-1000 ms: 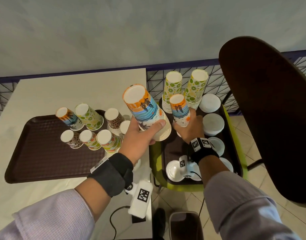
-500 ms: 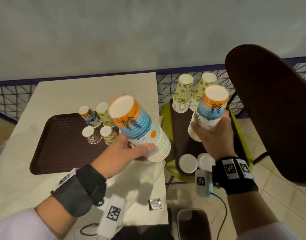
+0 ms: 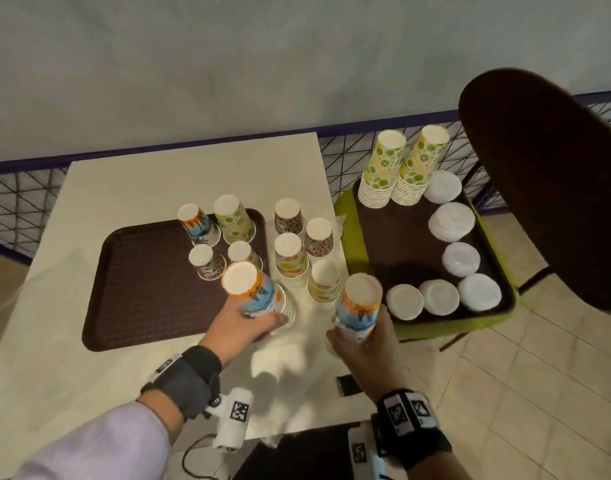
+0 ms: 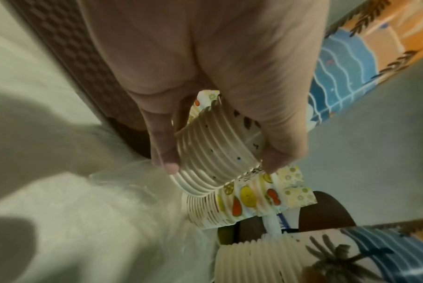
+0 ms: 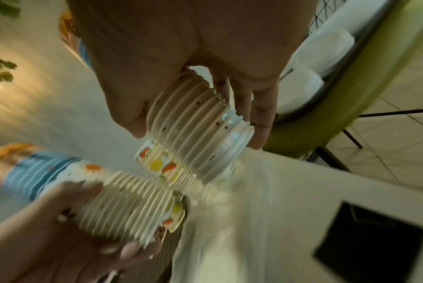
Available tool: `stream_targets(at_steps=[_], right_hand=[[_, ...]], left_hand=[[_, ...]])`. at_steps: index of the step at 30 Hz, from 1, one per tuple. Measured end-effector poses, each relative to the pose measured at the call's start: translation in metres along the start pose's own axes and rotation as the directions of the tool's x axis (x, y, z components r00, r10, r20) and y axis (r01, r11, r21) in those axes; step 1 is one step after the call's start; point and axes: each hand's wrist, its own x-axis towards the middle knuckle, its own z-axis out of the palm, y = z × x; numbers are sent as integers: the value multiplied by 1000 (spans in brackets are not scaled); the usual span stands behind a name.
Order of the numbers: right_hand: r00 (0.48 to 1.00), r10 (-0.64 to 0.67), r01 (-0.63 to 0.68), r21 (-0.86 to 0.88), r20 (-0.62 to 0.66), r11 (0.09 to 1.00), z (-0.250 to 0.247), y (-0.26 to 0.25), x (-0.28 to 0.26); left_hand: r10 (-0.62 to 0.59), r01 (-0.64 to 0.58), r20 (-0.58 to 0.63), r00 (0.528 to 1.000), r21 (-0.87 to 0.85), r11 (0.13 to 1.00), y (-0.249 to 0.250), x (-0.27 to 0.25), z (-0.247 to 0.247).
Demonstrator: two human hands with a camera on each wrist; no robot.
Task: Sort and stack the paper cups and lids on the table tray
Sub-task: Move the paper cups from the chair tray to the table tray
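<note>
My left hand (image 3: pixel 248 323) grips an upside-down stack of blue-and-orange beach-print cups (image 3: pixel 254 292) by its rims (image 4: pixel 212 151), just off the brown table tray's (image 3: pixel 141 289) right edge. My right hand (image 3: pixel 359 341) grips a second stack of the same print (image 3: pixel 361 306), rims (image 5: pixel 195 130) between thumb and fingers, over the table's right edge. Several single cups (image 3: pixel 235 223) stand upside down on the tray's far right. More cup stacks (image 3: pixel 292 258) stand on the table between the tray and my hands.
A green chair seat to the right carries a second brown tray (image 3: pixel 401 244) with two tall lime-print cup stacks (image 3: pixel 383 174) and several piles of white lids (image 3: pixel 451 223). A dark chair back (image 3: pixel 546 188) rises at far right. A wire fence runs behind the table (image 3: pixel 179 181).
Both hands have come down and toward me with their beach-print stacks. The right hand carried its stack from the chair tray leftward to the table's right edge.
</note>
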Motion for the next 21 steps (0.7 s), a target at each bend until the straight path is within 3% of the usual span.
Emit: stream_targets(at_steps=[10,13,21], right_hand=[[997,76,-76,9,0,997,42,9,-12],[996,84,-84,0,9,996,45,10,-12],[998,66,-66,-41,1,997,49,14,-12]], left_hand=[[21,-28,47,999,140,990,-54,52,7],[0,-8,49,999,163,987,-51,51,14],[-63,84,-69,996,367,927,-42,35,32]])
